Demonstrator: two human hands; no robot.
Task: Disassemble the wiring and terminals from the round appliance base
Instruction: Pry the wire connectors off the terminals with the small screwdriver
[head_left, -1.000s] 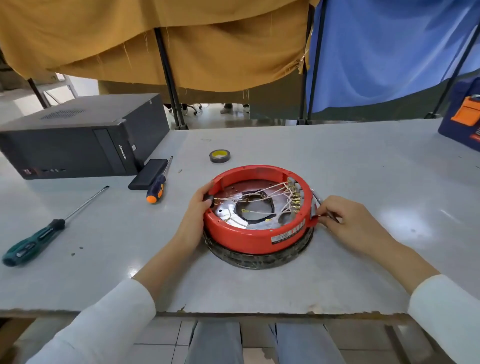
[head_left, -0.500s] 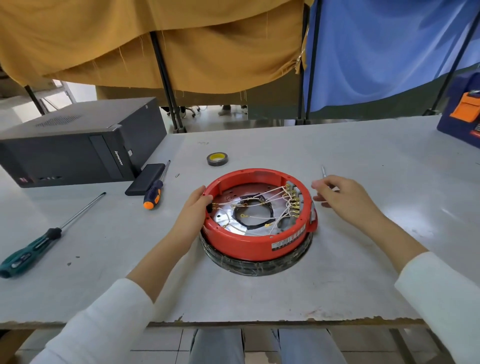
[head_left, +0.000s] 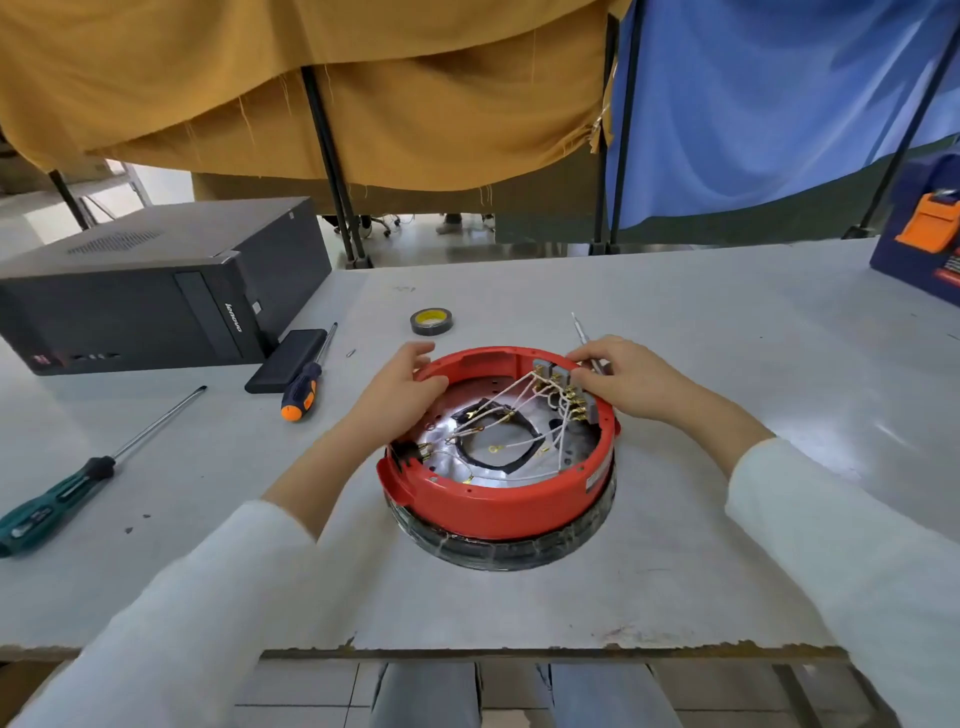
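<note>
Now, going from the left, three screwdrivers show: a green-handled screwdriver (head_left: 54, 496) lies far left on the table (head_left: 727, 332), and an orange-tipped screwdriver (head_left: 306, 382) lies beside a flat black phone-like block (head_left: 285, 359) in front of one black computer case (head_left: 156, 291). One roll of tape (head_left: 431, 321) sits behind the work.

The red round appliance base (head_left: 498, 499) sits in the middle of the table on a dark ring. A second ago the base faced another way; it has been turned, so the grey terminal block (head_left: 563, 389) with its brass clips is now at the far right, under the right hand. I think this makes the clips easier to reach.

The left hand (head_left: 400, 387) has slid to the far rim and its fingers curl over the edge, holding the base steady. The right hand (head_left: 628, 382) was up off the base a moment ago and has come down onto the rim by the terminals. It holds the third tool, a thin metal screwdriver (head_left: 581, 330), under its fingers. The white wires (head_left: 519, 400) are all still joined, so no terminal is off yet.

Far right is one blue box (head_left: 930, 244) with an orange part.
</note>
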